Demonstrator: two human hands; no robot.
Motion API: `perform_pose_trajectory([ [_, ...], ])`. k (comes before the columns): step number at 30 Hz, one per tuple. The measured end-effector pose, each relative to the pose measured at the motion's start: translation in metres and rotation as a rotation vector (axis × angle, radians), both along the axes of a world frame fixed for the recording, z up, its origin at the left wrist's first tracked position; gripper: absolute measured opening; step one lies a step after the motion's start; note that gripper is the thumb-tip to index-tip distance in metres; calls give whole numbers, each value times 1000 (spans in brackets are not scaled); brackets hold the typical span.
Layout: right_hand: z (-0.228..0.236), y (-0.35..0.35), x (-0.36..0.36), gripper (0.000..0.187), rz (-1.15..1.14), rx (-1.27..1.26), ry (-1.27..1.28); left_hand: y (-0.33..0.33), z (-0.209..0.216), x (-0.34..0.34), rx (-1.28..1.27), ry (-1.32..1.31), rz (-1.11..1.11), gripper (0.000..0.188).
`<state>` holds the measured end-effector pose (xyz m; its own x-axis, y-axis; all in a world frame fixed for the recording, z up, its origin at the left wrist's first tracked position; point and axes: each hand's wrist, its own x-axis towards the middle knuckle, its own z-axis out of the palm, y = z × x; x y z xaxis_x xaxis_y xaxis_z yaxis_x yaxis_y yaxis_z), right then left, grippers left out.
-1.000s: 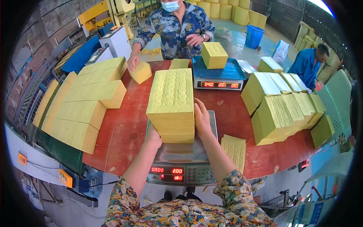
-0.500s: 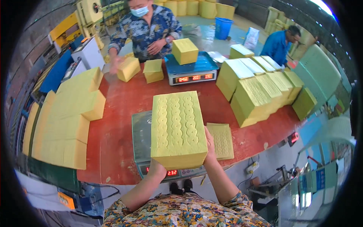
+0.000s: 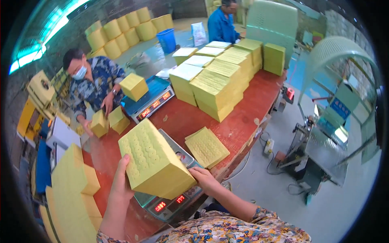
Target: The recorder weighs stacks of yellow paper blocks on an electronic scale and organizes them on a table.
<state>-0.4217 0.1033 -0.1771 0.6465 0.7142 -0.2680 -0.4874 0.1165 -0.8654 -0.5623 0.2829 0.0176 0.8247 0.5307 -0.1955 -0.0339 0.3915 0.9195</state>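
Note:
A thick stack of yellow paper (image 3: 162, 170), its top embossed with rows of round coin shapes, is held tilted above the near scale (image 3: 144, 199). My left hand (image 3: 122, 178) grips its left side, thumb up along the edge. At the lower right corner, my right hand (image 3: 206, 180) holds the stack from the side, with some fingers hidden. Beneath the stack, the scale's plate is mostly covered, while its red lit display shows at the front. A thin pile of embossed yellow sheets (image 3: 206, 148) lies on the red table (image 3: 172, 121), just beyond my right hand.
Yellow paper blocks stand along the table's left side (image 3: 75, 178) and far right (image 3: 221, 83). Across the table, a masked person handles a small block (image 3: 99, 123) beside a blue scale (image 3: 150, 93) bearing another block. Another person in blue is behind. A green chair (image 3: 340, 50) stands right.
The view has swung to the right. The paper stack has gone from level to tilted, and my left hand has shifted from beneath it to its left side.

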Motion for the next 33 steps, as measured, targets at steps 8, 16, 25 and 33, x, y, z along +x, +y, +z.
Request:
perform_pose_trajectory([
  [8, 13, -8, 11, 42, 249, 187, 397, -10, 0, -4, -105, 15, -47, 60],
  [16, 13, -102, 81, 43, -28, 213, 401, -88, -9, 79, -164, -49, -189, 59],
  [25, -28, -223, 282, 46, -369, 17, 216, -203, -69, 303, -189, 55, -187, 51],
  [33, -56, -278, 475, 28, -519, -69, 84, -261, -94, 493, 211, 52, -125, 70],
])
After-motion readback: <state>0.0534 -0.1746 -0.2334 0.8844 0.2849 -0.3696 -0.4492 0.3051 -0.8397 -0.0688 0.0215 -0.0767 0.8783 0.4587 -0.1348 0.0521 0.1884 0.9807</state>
